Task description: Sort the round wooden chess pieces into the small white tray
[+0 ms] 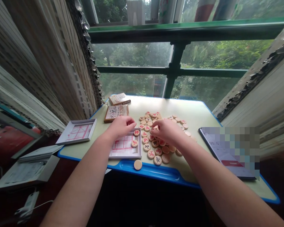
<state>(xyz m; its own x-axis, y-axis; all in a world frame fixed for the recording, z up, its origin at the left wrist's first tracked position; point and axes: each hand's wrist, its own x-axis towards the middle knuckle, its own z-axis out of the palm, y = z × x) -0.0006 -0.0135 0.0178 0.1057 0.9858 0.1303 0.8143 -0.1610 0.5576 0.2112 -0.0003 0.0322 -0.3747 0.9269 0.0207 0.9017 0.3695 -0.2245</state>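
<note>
Numerous xiangqi pieces (155,143), likely light, rigid: grip rims. Left hand (124,125), their nine o'clock, right hand (165,129): curled, grasp unclear.

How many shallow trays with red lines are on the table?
2: the first tray lies at the table's left edge; the second tray sits beside the disc pile, partly covered by the left hand. No other shows; one stacked beneath would be hidden.

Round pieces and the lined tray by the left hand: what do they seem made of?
Round pieces: probably smooth wood, judging by their pale tan color and matte faces; plastic is possible. Lined tray: likely cardboard, smooth whitish, given its thin, straight walls.
</note>
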